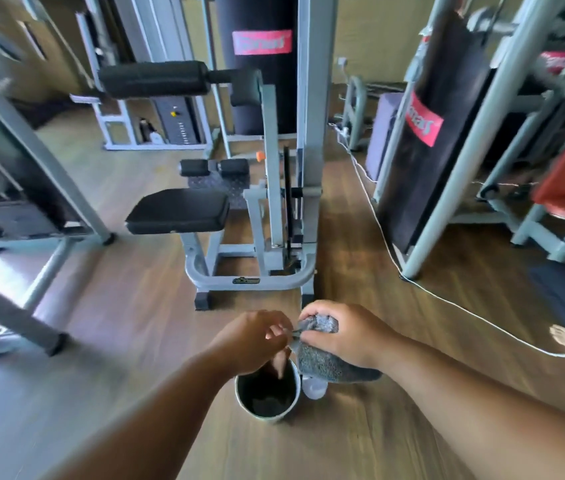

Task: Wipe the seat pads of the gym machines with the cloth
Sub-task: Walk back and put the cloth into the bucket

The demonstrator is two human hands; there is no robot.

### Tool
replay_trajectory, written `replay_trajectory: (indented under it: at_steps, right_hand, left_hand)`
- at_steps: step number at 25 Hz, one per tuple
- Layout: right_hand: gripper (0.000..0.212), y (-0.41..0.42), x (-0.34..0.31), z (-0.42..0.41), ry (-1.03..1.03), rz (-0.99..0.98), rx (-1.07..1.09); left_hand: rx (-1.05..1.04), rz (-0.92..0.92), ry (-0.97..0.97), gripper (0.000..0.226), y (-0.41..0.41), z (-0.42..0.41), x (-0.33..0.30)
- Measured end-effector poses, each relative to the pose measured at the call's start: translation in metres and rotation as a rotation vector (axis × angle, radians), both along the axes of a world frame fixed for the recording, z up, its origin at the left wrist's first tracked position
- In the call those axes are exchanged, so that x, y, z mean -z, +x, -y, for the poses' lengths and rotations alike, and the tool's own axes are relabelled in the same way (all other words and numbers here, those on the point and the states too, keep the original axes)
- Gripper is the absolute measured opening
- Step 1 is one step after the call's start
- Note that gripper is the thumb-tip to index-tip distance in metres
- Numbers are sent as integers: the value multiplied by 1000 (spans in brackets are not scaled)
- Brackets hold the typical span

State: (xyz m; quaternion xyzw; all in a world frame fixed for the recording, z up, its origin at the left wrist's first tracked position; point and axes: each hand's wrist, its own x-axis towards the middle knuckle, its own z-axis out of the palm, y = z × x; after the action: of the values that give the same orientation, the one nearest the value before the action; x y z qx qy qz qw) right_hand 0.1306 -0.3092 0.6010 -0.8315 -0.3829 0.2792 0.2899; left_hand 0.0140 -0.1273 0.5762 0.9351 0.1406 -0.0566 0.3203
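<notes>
Right now both hands are close together, low in the view, above a wooden floor (pixel 128 327). The right hand (pixel 346 336) grips a grey cloth (pixel 322 358); its fingers are curled round the bunched upper part, and the rest of the cloth hangs down below the palm. The left hand (pixel 251 337) pinches a corner of the same cloth with its fingertips, so the two hands are joined by the fabric. Directly under the hands stands a dark round bucket (pixel 267 408) on the floor, and just beside it, under the hanging cloth, is a small pale object that is too blurred to name.

Ahead stands a grey gym machine (pixel 274 188). Its black seat pad (pixel 178 209) is on the left side of the frame, well apart from the cloth and the hands. Above the seat there is a long black roller pad (pixel 154 77), and two short rollers (pixel 213 167) sit lower, behind the seat. A black punching bag (pixel 260 81) with a red label hangs behind the machine, and another bag (pixel 423 140) leans at the right. A white cable (pixel 378 223) runs across the floor on the right side
</notes>
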Motion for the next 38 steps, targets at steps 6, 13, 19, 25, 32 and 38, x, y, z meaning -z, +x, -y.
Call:
replay_trajectory:
  at_steps: [6, 13, 19, 25, 32, 38]
  right_hand:
    - [21, 36, -5, 25, 92, -187, 8]
    - [22, 54, -13, 48, 188, -350, 89]
    - [15, 53, -24, 65, 216, -140, 64]
    - [23, 33, -40, 67, 309, 14, -37]
    - [12, 39, -55, 75, 419, -99, 23]
    - [13, 56, -71, 83, 566, -184, 81]
  left_hand:
    - [-206, 235, -57, 25, 10, 42, -18]
    - [-361, 504, -100, 19, 24, 83, -56]
    - [-255, 501, 5, 17, 29, 93, -88]
    - [-138, 476, 156, 15, 29, 104, -110]
    - [-219, 562, -211, 23, 25, 101, -120]
    - [-244, 670, -525, 18, 14, 106, -124]
